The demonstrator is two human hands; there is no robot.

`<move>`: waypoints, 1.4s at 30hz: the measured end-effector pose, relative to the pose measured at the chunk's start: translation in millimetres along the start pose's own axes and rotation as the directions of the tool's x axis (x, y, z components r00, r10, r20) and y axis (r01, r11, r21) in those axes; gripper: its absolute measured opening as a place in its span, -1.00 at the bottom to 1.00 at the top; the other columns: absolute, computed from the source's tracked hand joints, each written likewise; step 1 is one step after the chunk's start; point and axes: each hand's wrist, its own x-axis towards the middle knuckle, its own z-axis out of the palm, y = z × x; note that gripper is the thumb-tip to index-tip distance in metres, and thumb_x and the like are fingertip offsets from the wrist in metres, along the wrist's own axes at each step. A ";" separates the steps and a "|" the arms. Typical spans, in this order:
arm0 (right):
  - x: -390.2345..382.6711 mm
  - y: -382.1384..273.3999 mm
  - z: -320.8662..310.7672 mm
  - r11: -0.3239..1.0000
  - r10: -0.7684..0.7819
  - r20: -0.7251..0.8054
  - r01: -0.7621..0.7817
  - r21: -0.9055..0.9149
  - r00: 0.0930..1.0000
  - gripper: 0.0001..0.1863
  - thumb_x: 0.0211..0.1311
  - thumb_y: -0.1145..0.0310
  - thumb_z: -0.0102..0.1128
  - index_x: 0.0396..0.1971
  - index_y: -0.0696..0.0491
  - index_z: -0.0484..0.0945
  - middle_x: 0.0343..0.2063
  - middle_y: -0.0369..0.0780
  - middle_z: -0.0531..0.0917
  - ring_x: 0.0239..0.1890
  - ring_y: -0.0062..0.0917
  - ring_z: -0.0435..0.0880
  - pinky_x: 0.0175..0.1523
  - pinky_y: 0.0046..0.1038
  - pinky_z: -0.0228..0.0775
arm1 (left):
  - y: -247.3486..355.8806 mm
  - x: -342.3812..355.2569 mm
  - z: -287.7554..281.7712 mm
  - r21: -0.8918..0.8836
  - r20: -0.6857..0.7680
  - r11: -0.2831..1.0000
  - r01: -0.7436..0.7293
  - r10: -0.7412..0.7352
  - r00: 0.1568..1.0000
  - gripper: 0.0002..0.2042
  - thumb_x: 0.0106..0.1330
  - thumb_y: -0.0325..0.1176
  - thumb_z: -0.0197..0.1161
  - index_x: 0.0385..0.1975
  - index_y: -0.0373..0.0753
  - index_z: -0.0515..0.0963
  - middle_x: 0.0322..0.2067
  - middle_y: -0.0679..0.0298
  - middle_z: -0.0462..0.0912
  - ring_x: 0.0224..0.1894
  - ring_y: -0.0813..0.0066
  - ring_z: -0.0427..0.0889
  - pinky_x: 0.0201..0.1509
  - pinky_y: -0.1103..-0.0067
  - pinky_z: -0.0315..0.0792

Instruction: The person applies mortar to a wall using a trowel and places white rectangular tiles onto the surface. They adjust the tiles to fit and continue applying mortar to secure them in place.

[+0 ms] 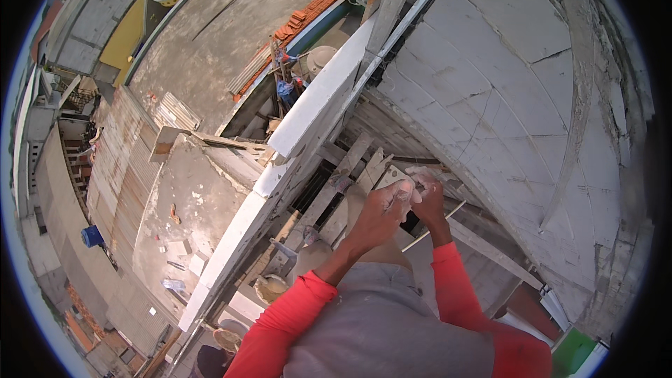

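My left hand [387, 204] and my right hand [428, 194] are close together in front of my body, fingers curled in and coated with pale dust. Both seem to pinch at the same spot; whatever lies between the fingertips is too small to make out. Just beyond the fingers shows a pale, spotted flat piece [392, 176], partly covered by my hands. A thin light stick [435, 226] slants below my right hand. Wooden boards [334, 192] lie to the left of my left hand, under and around my legs.
A white block wall [318, 108] runs diagonally on the left, and a large grey block wall [483, 91] rises on the right. Mortar-stained containers [270, 287] stand at the lower left. Beyond the left wall lie a concrete slab [183, 203] with rubble, rusty metal roofing and orange tiles [304, 17].
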 end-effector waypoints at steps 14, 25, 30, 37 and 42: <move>21.1 -125.4 44.9 0.925 -0.361 0.183 0.377 -0.058 0.914 -0.69 0.32 0.39 0.36 0.03 0.08 0.74 0.22 -0.10 0.69 0.24 -0.12 0.69 0.28 -0.21 0.58 | -5.0 -145.9 -62.7 -0.268 -0.600 0.932 -0.244 0.037 0.799 -0.56 0.68 0.01 0.11 -0.42 -0.18 0.51 -0.67 0.47 0.26 -0.60 0.64 0.28 0.14 0.28 0.62; 69.3 -154.9 54.1 0.682 -0.696 0.250 0.729 -0.063 0.673 -0.72 0.15 0.52 0.25 -0.13 0.26 0.72 -0.15 -0.02 0.75 -0.07 -0.06 0.71 0.10 -0.13 0.59 | 42.5 -127.4 -123.2 -0.244 -0.703 0.812 -0.530 0.229 0.674 -0.61 0.71 -0.09 0.05 0.09 -0.36 0.53 -0.20 0.10 0.66 -0.14 0.33 0.68 0.34 0.26 0.53; 97.6 -180.2 56.8 0.610 -0.775 0.120 0.784 -0.113 0.621 -0.77 0.09 0.50 0.25 -0.23 0.21 0.71 -0.34 -0.07 0.69 -0.21 -0.07 0.70 -0.04 -0.07 0.55 | 10.0 -67.9 -156.9 0.147 -0.639 0.982 -0.121 0.187 0.746 -0.48 0.66 -0.24 0.14 0.46 -0.45 0.34 0.24 -0.11 0.64 0.32 0.18 0.62 0.48 0.35 0.42; 139.0 -209.5 64.6 0.712 -0.687 0.161 0.701 -0.043 0.708 -0.89 -0.02 0.42 0.29 -0.46 0.10 0.60 -0.42 -0.07 0.68 -0.28 -0.04 0.71 -0.10 -0.05 0.54 | -36.6 91.3 -139.2 0.538 -0.271 0.732 -0.417 0.619 0.737 -0.65 0.63 -0.28 0.20 0.22 -0.42 0.57 0.02 0.01 0.75 0.06 0.38 0.73 0.20 0.44 0.58; 191.7 -229.7 74.8 0.715 -0.679 0.171 0.696 -0.065 0.714 -0.89 -0.04 0.41 0.28 -0.50 0.10 0.58 -0.46 -0.04 0.69 -0.27 -0.03 0.73 -0.11 -0.08 0.54 | -20.3 165.3 -152.0 0.306 -0.419 0.862 -0.403 0.502 0.756 -0.68 0.63 -0.29 0.20 0.15 -0.42 0.61 -0.06 0.04 0.76 -0.03 0.41 0.74 0.11 0.47 0.60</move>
